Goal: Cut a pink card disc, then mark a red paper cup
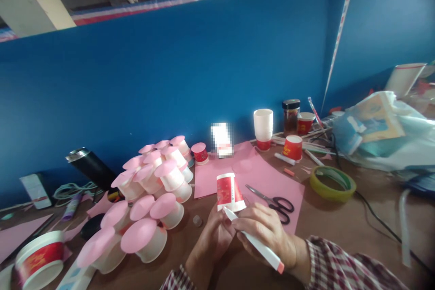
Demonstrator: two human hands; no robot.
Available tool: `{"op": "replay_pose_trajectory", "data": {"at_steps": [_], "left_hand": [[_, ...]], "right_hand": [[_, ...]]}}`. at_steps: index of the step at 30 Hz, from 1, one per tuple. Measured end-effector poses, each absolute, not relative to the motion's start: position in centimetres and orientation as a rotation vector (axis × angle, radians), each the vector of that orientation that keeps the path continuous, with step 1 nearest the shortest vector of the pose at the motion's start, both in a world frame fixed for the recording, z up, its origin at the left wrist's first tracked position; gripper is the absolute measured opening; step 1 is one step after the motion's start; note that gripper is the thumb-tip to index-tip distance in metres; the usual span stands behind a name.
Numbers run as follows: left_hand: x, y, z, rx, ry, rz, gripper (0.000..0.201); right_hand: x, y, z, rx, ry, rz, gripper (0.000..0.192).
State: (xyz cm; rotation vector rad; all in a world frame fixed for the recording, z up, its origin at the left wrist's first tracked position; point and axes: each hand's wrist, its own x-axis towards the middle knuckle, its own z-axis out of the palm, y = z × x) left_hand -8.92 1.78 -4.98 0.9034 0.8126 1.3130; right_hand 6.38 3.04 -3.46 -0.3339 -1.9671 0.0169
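Observation:
My left hand [217, 231] is closed around a red and white paper cup [226, 190], with its wider rim toward me. In my right hand [263, 229] is a white pen-like tube [260, 248] with a pinkish end. Its pointed tip meets or nearly meets the cup's near rim; exact contact cannot be made out. Scissors [272, 199] with dark handles lie just past my right hand on a pink paper sheet [210, 176]. A small translucent cap [197, 221] sits left of my left hand.
Several cups topped with pink paper discs [139, 235] crowd the left side. A black flask [91, 167] leans behind them. Stacked white cups [263, 124], a lidded jar [291, 115], a red cup [292, 148], yellowish tape [333, 184] and a plastic bag [377, 127] stand rightward. A blue partition [190, 68] rises behind.

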Motion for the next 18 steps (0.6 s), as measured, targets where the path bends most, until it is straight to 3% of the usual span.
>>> {"op": "replay_pose_trajectory", "data": {"at_steps": [5, 13, 18], "left_hand": [[-8.4, 1.8, -4.4, 0.896, 0.770, 1.288, 0.027], [-8.3, 2.5, -5.3, 1.065, 1.221, 1.363, 0.062], [-8.1, 2.4, -5.4, 1.091, 1.231, 1.398, 0.070]], "right_hand": [[6.3, 3.0, -2.8, -0.374, -1.944, 0.021, 0.025], [6.2, 3.0, -2.0, -0.486, -1.932, 0.102, 0.023], [6.3, 3.3, -2.4, -0.513, -1.987, 0.084, 0.022]]}}
